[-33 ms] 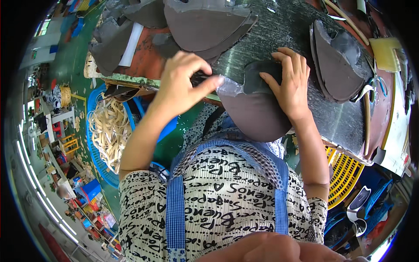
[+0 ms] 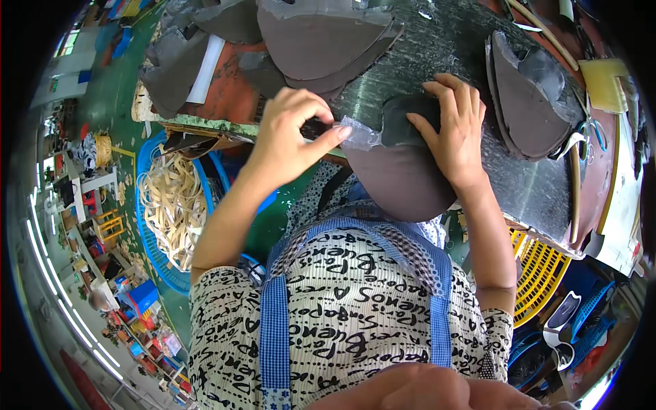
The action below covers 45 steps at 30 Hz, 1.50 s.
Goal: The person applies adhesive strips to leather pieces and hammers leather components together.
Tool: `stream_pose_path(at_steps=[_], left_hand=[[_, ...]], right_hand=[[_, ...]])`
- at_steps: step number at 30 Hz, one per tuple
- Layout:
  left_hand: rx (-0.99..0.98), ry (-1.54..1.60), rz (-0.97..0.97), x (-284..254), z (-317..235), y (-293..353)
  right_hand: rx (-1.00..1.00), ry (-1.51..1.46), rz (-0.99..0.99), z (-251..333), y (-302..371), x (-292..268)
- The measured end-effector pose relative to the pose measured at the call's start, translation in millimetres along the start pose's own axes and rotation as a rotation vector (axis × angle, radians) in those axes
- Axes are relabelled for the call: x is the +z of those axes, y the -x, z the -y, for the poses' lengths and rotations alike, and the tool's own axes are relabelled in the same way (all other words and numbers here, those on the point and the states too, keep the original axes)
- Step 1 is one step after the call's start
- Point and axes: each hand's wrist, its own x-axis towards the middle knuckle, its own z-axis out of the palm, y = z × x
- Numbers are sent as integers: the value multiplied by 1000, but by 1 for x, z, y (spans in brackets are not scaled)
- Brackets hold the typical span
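Note:
A dark brown, leather-like curved panel (image 2: 403, 179) lies at the near edge of the workbench, its rounded end overhanging toward me. Along its upper edge runs a shiny, pale grey strip (image 2: 361, 134), with a smooth black patch (image 2: 400, 121) beside it. My left hand (image 2: 290, 137) pinches the strip's left end between thumb and curled fingers; the exact contact is partly hidden. My right hand (image 2: 452, 130) rests on the panel's right side, fingers spread and pressing on the black patch. More brown panels (image 2: 321, 44) lie stacked beyond my left hand.
Another stack of brown panels (image 2: 526, 102) lies to the right, near scissors (image 2: 584, 137) and a wooden-handled tool (image 2: 574, 195). A blue basket of pale strips (image 2: 171, 212) stands low at left. A yellow basket (image 2: 543, 277) is below the bench at right.
My left hand has shifted slightly down and to the right, its fingers nearer the thumb at the strip's end. My right hand and the panel stay almost still.

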Motion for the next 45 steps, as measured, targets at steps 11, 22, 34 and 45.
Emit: stream_pose_path(at_steps=[11,22,34,45], left_hand=[[3,8,-296,5,43,-43],[158,-427,186,-69,57,-150],[249,316,424,30,11,-105],[263,239,71,37,-30,-85]], right_hand=[[264,-455,196,-3,2,-11],[-12,263,-190,-117,-8,-96],[-201,-169,27,31,1,-60],[-122,101,292,38,29,-2]])
